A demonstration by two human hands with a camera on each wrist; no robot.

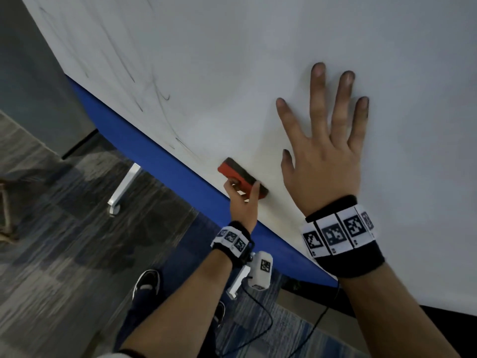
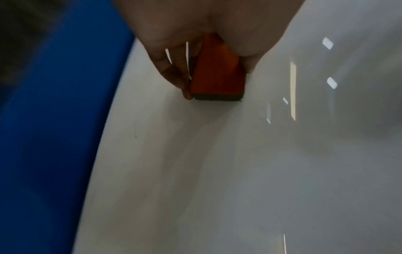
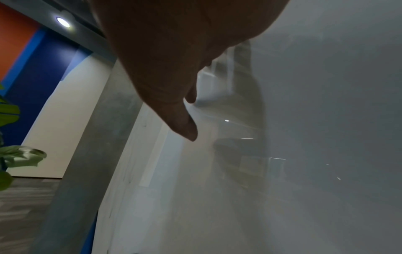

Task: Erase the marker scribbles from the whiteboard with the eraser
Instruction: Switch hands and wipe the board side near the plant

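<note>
Two hands on the whiteboard [image 1: 232,60]; our left hand [image 1: 244,202] pinches the red eraser [image 1: 242,178] flat against its lower edge; our right hand [image 1: 320,161] flat, fingers spread; faint scribbles [image 1: 160,96] upper left.

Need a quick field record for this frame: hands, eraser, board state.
left hand: grips the eraser, fingers and thumb on its long sides
eraser: red back, dark felt face against the whiteboard, near the lower edge
right hand: flat on the board, fingers spread, holds nothing
whiteboard: white, blue band along its lower edge
marker scribbles: thin dark lines remain beyond the eraser, toward the board's far end
area around right hand: no marks visible
</note>
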